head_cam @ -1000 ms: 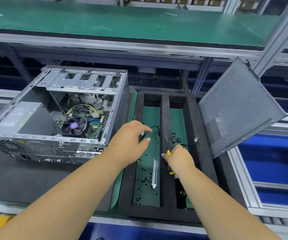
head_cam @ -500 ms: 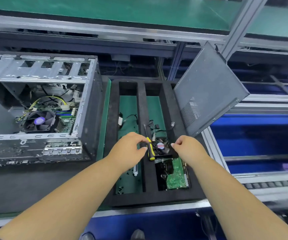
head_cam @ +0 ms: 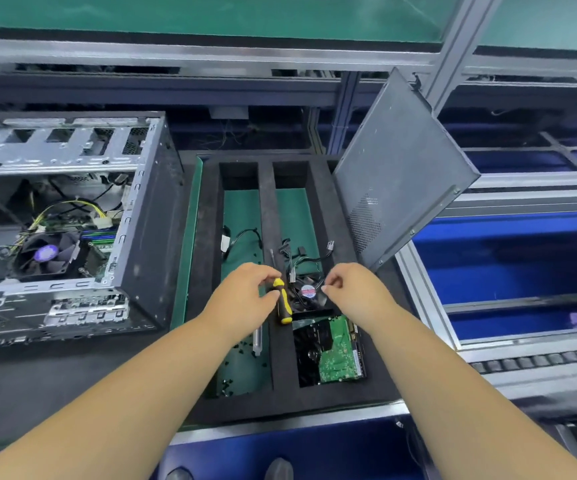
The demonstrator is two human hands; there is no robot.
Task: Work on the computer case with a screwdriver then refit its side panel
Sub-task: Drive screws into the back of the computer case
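Observation:
The open computer case (head_cam: pixel 141 237) lies on its side at the left, with its fan and motherboard exposed. Its grey side panel (head_cam: pixel 401 174) leans upright at the right edge of the black foam tray (head_cam: pixel 315 400). A screwdriver (head_cam: pixel 283 303) with a yellow and black handle lies along the tray's middle divider, tip pointing away from me. My left hand (head_cam: pixel 245 296) pinches the top of the handle between thumb and fingers. My right hand (head_cam: pixel 349 289) hovers just right of it over a small black fan (head_cam: pixel 309 292), fingers loosely curled with nothing seen in them.
The tray's right compartment holds the fan, loose cables (head_cam: pixel 301 258) and a hard drive (head_cam: pixel 335 351) with its green board up. The left compartment holds a metal slot cover (head_cam: pixel 257 337), a cable and several small black screws. An aluminium frame rail (head_cam: pixel 429 306) borders the tray on the right.
A second ago my right hand held the screwdriver. It has let go and moved right, and my left hand has come onto the handle. My view has shifted right and down.

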